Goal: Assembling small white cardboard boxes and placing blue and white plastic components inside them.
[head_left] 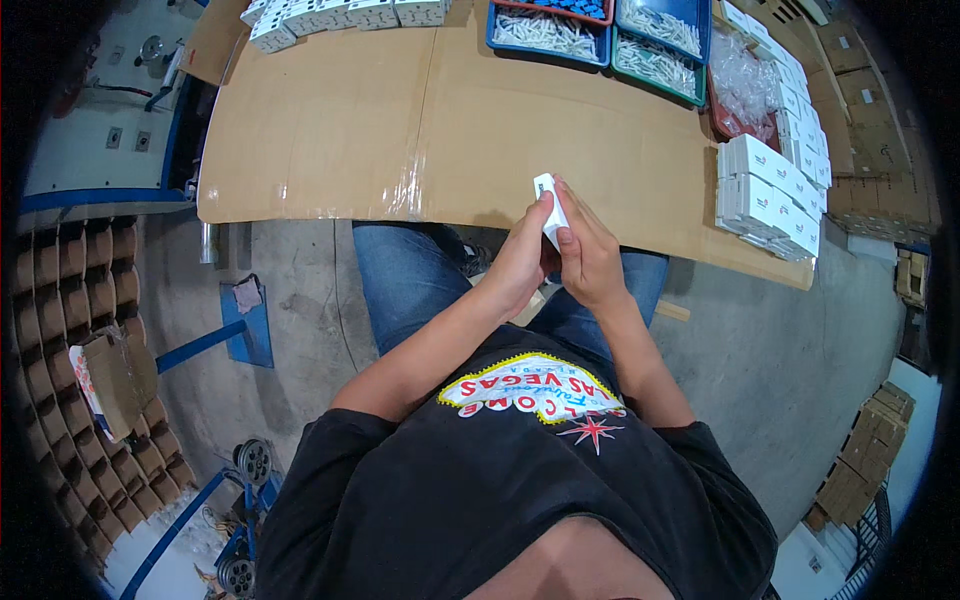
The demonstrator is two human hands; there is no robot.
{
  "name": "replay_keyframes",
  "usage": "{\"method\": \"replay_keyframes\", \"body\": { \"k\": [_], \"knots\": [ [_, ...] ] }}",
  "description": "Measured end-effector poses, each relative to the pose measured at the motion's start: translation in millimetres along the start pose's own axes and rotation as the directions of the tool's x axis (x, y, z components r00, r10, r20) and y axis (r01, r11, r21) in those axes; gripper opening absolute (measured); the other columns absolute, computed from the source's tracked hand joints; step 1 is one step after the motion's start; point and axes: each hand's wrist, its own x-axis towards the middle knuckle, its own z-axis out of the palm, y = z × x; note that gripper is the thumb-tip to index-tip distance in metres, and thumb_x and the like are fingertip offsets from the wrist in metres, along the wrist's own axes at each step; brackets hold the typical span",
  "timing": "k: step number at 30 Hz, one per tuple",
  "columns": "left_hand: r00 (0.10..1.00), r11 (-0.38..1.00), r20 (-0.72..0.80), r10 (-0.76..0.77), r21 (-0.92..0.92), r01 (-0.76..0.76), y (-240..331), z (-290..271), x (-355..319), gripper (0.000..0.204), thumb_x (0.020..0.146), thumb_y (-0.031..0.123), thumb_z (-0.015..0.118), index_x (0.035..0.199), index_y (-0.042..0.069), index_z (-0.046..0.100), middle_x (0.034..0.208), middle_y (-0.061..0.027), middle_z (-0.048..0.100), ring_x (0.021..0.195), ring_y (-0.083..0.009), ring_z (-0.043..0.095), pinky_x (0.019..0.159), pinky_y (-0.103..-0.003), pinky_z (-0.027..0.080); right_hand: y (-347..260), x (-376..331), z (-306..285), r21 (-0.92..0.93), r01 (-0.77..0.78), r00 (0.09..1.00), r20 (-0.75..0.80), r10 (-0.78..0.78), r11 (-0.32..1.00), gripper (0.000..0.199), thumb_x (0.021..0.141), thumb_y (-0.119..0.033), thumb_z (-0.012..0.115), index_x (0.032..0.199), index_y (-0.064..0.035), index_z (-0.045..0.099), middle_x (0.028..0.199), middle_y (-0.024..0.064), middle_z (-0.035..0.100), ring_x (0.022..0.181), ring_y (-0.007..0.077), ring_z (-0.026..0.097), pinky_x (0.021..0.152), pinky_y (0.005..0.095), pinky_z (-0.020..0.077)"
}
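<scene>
Between my two hands, just in front of the table's near edge, is a small white box (551, 213), tilted with one end up. My left hand (522, 254) closes on its left side, thumb along the box. From the right, my right hand (592, 252) presses against it, its fingers stretched up along the side and its thumb across the lower part. Part of the box is hidden by the fingers. The cardboard-covered table (330, 130) lies just beyond my hands.
Stacked white boxes (770, 200) stand at the table's right edge, beside a bag of clear plastic (745, 85). Blue trays (545, 52) and a green tray (655, 92) hold many small white pieces at the back. More white boxes (350, 15) line the far left.
</scene>
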Motion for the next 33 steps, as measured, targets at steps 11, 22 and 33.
{"method": "replay_keyframes", "body": {
  "k": [11, 22, 33],
  "knots": [
    [0.999, 0.998, 0.029, -0.02, 0.053, 0.018, 7.4, -4.2, 2.5, 0.064, 0.105, 0.064, 0.039, 0.14, 0.012, 0.049, 0.13, -0.0077, 0.058, 0.123, -0.021, 0.057, 0.104, -0.043, 0.046, -3.8, 7.7, 0.6, 0.075, -0.071, 0.997, -0.004, 0.072, 0.995, 0.045, 0.105, -0.023, 0.057, 0.139, 0.0061, 0.057, 0.139, 0.0277, 0.059, 0.129, 0.0428, 0.059, 0.108, 0.0426, 0.0467],
    [0.996, 0.904, 0.037, 0.077, 0.42, -0.086, 6.6, -28.5, 2.3, 0.07, 0.104, 0.057, 0.052, 0.154, 0.011, 0.039, 0.12, -0.002, 0.058, 0.106, -0.0077, 0.055, 0.085, -0.026, 0.048, -4.6, 9.6, 2.6, 0.331, -0.35, 0.935, 0.069, 0.348, 0.876, 0.039, 0.107, -0.022, 0.055, 0.136, 0.0031, 0.062, 0.13, 0.0221, 0.067, 0.119, 0.0298, 0.066, 0.101, 0.0372, 0.0497],
    [0.984, 0.918, 0.042, 0.172, 0.356, -0.176, 19.0, -17.6, -8.2, 0.08, 0.104, 0.028, 0.063, 0.163, 0.005, 0.016, 0.125, -0.006, 0.057, 0.109, -0.0116, 0.058, 0.086, -0.028, 0.054, -17.0, 8.7, 1.9, 0.245, -0.283, 0.959, 0.055, 0.278, 0.927, 0.041, 0.098, -0.008, 0.058, 0.137, 0.0028, 0.06, 0.133, 0.0233, 0.064, 0.12, 0.0358, 0.064, 0.101, 0.0399, 0.0517]
  ]
}}
